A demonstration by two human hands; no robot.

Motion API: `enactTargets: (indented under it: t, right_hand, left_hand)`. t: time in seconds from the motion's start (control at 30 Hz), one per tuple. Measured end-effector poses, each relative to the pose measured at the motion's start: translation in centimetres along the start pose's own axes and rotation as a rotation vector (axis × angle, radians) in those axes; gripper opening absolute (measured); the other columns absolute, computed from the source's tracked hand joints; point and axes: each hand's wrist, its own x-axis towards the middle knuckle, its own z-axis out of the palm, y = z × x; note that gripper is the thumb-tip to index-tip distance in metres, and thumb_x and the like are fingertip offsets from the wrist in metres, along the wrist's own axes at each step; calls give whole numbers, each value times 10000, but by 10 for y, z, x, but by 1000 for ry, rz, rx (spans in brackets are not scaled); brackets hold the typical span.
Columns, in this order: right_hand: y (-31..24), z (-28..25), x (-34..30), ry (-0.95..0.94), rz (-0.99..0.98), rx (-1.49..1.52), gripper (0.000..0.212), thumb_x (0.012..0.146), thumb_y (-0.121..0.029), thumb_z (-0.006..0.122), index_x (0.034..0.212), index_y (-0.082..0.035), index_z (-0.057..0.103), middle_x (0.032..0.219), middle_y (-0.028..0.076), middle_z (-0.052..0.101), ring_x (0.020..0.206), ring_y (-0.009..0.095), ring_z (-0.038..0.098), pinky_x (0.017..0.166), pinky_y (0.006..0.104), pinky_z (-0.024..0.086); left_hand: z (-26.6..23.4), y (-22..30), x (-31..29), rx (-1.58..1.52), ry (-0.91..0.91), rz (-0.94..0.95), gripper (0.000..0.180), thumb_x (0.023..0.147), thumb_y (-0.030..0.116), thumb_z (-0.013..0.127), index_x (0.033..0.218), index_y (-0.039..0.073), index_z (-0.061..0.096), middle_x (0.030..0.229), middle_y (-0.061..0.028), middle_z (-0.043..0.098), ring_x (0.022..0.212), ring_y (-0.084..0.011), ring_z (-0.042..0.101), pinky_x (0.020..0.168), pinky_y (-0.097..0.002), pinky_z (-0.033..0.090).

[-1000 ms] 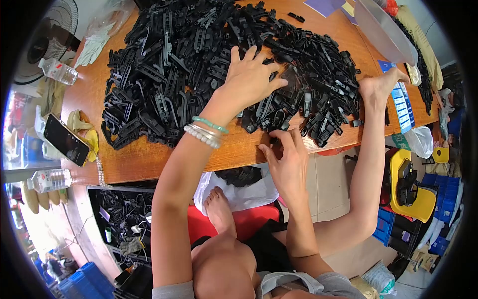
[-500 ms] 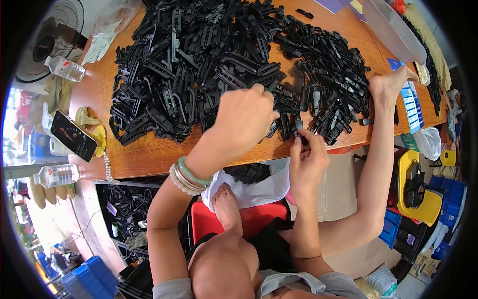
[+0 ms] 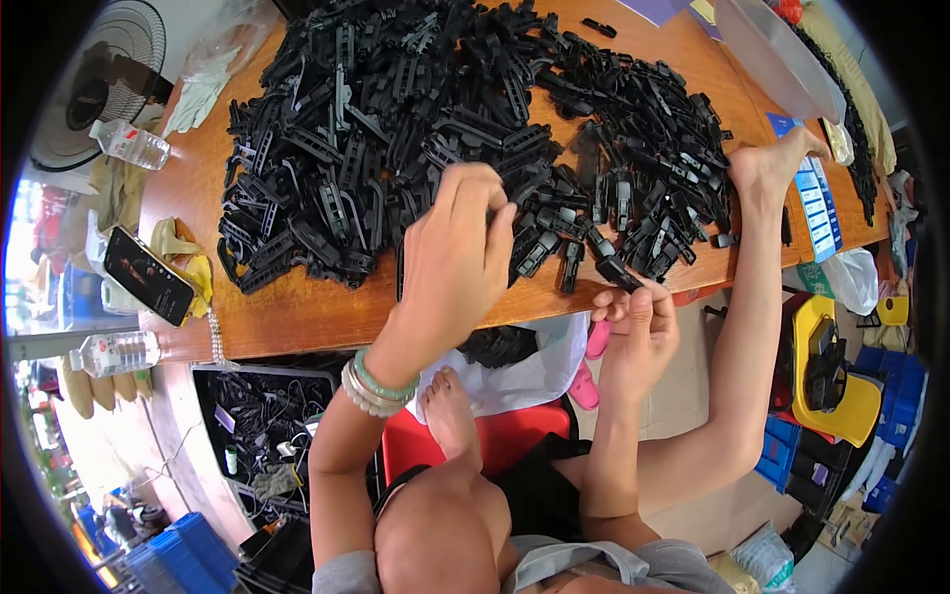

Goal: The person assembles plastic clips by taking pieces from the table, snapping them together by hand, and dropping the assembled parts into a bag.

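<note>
A big heap of black plastic clips (image 3: 435,129) covers the wooden table (image 3: 297,317). My left hand (image 3: 450,262), with bead bracelets on its wrist, hovers over the heap's near edge. Its fingers are curled shut, and a thin black part shows along its left side. My right hand (image 3: 638,322) is at the table's front edge and pinches a small black clip (image 3: 616,273) between thumb and fingers. My bare right foot (image 3: 777,163) rests on the table to the right of the heap.
A phone (image 3: 148,275) lies on yellow gloves (image 3: 188,259) at the table's left, with water bottles (image 3: 129,145) and a fan (image 3: 94,99) nearby. A blue card (image 3: 816,208) and a clear tray (image 3: 782,54) sit at the right. Below are a white bag (image 3: 524,371) and a red stool (image 3: 495,436).
My left hand has lifted off the heap and drawn back toward me with its fingers closing. My right hand rose to the table edge with a clip in it.
</note>
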Motion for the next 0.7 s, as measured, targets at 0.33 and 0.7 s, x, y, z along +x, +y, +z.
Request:
enactTargets:
  t: [0.33,0.7]
  right_hand:
    - [-21,-6,-17,-552,151,231,176,881,-118,581,948,40,540,930,215,621,747,200,625,594,267,507]
    - [-41,-5,-16,-548,-60,-178,158,693,60,676,845,30,642,829,115,632,706,162,582,601,239,438]
  left_hand:
    - [-20,38,-56,-960,-321,-725,337,749,-175,483,1054,-32,466,998,-151,604,943,-196,612,823,-299,504]
    - [-22,24,-65,-1059,-591,-899,261,842,-60,474,1099,-49,515,1024,-150,598,945,-180,601,873,-287,474]
